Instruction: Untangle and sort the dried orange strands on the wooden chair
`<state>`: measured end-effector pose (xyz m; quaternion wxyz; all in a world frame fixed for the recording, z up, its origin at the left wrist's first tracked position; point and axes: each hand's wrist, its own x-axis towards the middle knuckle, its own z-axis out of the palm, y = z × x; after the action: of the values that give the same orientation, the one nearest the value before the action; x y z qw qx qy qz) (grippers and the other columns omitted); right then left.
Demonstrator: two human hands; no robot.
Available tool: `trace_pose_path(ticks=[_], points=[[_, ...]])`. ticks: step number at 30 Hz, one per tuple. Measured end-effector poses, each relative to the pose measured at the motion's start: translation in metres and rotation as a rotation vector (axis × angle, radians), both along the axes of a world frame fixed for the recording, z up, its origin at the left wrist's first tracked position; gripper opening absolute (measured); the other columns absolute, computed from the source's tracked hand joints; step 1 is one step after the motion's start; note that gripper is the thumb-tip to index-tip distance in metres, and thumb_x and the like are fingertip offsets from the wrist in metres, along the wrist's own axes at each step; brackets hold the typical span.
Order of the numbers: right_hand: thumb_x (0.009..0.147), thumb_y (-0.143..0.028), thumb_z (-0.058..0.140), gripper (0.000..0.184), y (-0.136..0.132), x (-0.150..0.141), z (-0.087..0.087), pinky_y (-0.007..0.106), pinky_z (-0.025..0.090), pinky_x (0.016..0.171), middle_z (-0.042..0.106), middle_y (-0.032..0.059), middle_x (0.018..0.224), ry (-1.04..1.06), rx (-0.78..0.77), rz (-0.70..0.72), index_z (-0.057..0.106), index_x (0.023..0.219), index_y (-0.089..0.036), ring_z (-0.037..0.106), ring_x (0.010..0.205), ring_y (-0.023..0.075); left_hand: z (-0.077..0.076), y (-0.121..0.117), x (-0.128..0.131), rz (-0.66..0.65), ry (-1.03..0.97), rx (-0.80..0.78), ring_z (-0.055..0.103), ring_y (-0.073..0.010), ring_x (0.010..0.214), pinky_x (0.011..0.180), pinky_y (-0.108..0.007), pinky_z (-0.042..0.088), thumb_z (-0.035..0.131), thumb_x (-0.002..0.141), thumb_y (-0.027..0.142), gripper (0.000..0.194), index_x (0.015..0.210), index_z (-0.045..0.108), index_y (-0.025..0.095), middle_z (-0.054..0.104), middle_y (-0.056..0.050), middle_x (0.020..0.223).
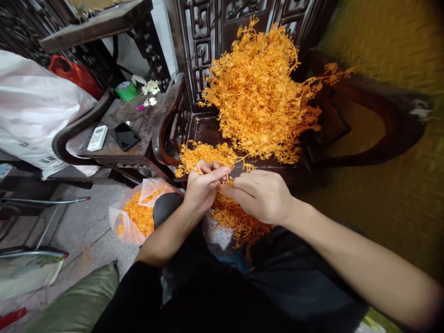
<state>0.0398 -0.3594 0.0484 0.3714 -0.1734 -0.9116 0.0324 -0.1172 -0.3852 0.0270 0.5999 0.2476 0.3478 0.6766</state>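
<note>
Low in front of the chair, my left hand is closed, its thumb and fingers pinching a thin orange plastic flower sprig. Right beside it, my right hand is curled closed with its fingertips at the same sprig; its grip is partly hidden. A big heap of orange plastic sprigs is piled on the dark wooden chair seat. A smaller pile of orange pieces lies at the seat's front left, just beyond my left hand. Below my hands, more orange stems hang over a speckled grey surface.
A plastic bag of orange pieces sits on the floor at left. The side table bears a phone, a white remote, green tape and white flowers. The curved chair arm is at right.
</note>
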Motion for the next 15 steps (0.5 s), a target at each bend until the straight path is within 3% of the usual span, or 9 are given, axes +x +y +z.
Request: trace_pose_path(ticks=[4,6,8,11,13,15], points=[[0.098,-0.018,0.059,0.032,-0.021,-0.016,-0.004,0.031,0.033,0.052,0.057,-0.0046,0.058,0.030,0.194,0.269,0.062,0.066,-0.022,0.046,0.054,0.0122,-0.005,0.013,-0.004,0.201,-0.101,-0.055,0.064,-0.0077,0.069,0.064,-0.021,0.049,0.077,0.069,0.003,0.044,0.062,0.036,0.019,0.058,0.005,0.072],[0.097,-0.018,0.059,0.027,-0.028,-0.020,-0.004,0.029,0.036,0.051,0.058,-0.0062,0.062,0.056,0.142,0.343,0.065,0.072,-0.022,0.048,0.055,0.0114,-0.006,0.020,-0.011,0.226,-0.101,-0.089,0.065,-0.0099,0.076,0.066,-0.022,0.051,0.072,0.072,0.002,0.041,0.062,0.037,0.020,0.059,0.003,0.072],[0.098,-0.021,0.058,0.020,-0.025,-0.017,-0.001,0.025,0.043,0.054,0.065,-0.0041,0.075,0.105,-0.036,0.303,0.067,0.080,-0.021,0.054,0.060,0.0104,-0.007,0.023,-0.019,0.211,-0.071,-0.099,0.067,-0.0127,0.086,0.075,-0.026,0.055,0.071,0.077,0.004,0.038,0.064,0.039,0.020,0.061,0.002,0.076],[0.099,-0.023,0.058,0.011,-0.007,0.002,0.006,0.030,0.054,0.070,0.071,0.0084,0.107,0.191,-0.307,0.203,0.063,0.091,-0.019,0.066,0.080,0.0157,-0.007,0.024,-0.030,0.180,-0.066,-0.110,0.067,-0.0129,0.090,0.085,-0.029,0.056,0.070,0.081,0.008,0.032,0.066,0.045,0.020,0.063,0.001,0.081],[0.101,-0.022,0.055,0.008,0.009,0.015,0.007,0.033,0.054,0.073,0.072,0.0102,0.110,0.191,-0.470,0.124,0.062,0.103,-0.020,0.069,0.083,0.0184,-0.007,0.023,-0.035,0.154,-0.109,-0.139,0.067,-0.0103,0.086,0.083,-0.027,0.056,0.069,0.082,0.007,0.027,0.069,0.050,0.019,0.065,0.001,0.083],[0.104,-0.024,0.050,0.020,0.022,0.021,0.002,0.033,0.052,0.072,0.074,0.0081,0.103,0.146,-0.561,-0.023,0.064,0.117,-0.020,0.070,0.081,0.0186,-0.007,0.023,-0.037,0.139,-0.155,-0.165,0.067,-0.0083,0.081,0.081,-0.024,0.057,0.069,0.082,0.005,0.023,0.072,0.054,0.018,0.066,0.001,0.083]])
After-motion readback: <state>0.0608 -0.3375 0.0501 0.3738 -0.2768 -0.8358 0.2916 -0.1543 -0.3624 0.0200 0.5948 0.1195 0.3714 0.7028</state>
